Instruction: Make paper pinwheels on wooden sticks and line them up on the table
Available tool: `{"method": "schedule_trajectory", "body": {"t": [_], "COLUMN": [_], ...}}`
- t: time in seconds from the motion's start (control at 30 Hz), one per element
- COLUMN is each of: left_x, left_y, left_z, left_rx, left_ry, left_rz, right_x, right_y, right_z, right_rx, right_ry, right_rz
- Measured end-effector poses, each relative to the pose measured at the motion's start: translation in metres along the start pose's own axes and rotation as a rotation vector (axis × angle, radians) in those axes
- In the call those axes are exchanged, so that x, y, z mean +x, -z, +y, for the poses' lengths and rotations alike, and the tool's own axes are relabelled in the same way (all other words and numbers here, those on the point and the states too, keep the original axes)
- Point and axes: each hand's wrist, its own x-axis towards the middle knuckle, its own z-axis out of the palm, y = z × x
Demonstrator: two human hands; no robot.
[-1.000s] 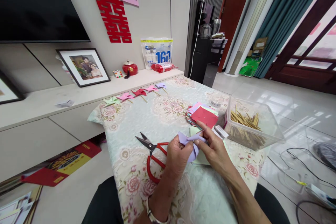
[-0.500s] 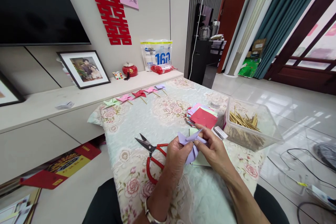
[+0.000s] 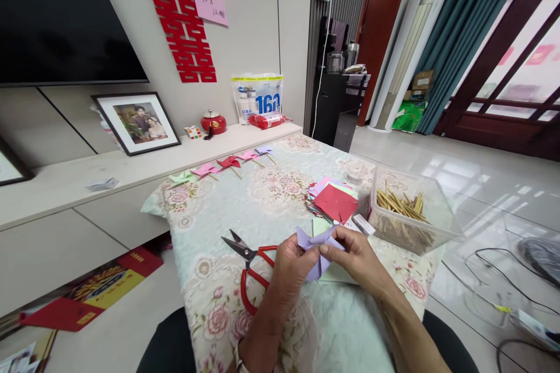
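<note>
Both hands hold a lilac paper piece (image 3: 315,245), partly folded, just above the table. My left hand (image 3: 292,265) pinches its left side and my right hand (image 3: 356,256) pinches its middle from the right. Red-handled scissors (image 3: 248,271) lie on the floral tablecloth (image 3: 262,198) just left of my left hand. A pale green sheet (image 3: 322,225) lies under the hands. A stack of coloured paper squares (image 3: 333,198), red on top, sits behind the hands.
A clear plastic tub of wooden sticks (image 3: 405,210) stands at the right. Several finished paper pinwheels (image 3: 219,166) lie in a row along the table's far edge. A tape roll (image 3: 355,173) sits behind the paper stack. A shelf with a framed photo (image 3: 135,121) runs at the left.
My right hand has pressed the raised lilac flap down toward the middle of the piece. The hands sit slightly lower in view, as the camera tilted.
</note>
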Motion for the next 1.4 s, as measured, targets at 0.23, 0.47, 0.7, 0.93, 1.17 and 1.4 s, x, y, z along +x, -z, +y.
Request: {"method": "schedule_trajectory", "body": {"t": [0.23,0.47,0.7,0.93,1.17,1.4], "left_x": [0.0,0.003,0.006,0.013,0.012,0.012], "left_y": [-0.001,0.002,0.005,0.009,0.009,0.008], "left_z": [-0.001,-0.002,-0.003,-0.013,-0.011,-0.012], "left_rx": [-0.046,-0.094,-0.132,-0.143,-0.101,-0.078], "left_ry": [0.028,0.004,0.018,0.019,0.011,-0.007], "left_rz": [-0.033,-0.042,-0.027,0.09,0.077,0.081], "right_x": [-0.001,-0.002,-0.013,0.026,0.074,0.086], "right_y": [0.001,-0.004,0.014,0.115,0.182,0.189], "right_z": [0.003,-0.008,-0.04,-0.065,-0.025,0.008], "right_rx": [0.019,-0.167,-0.455,-0.879,-1.352,-1.35], "right_ry": [-0.001,0.057,0.201,0.043,-0.441,-0.613], "right_rz": [-0.008,0.05,0.161,0.44,0.196,0.143]}}
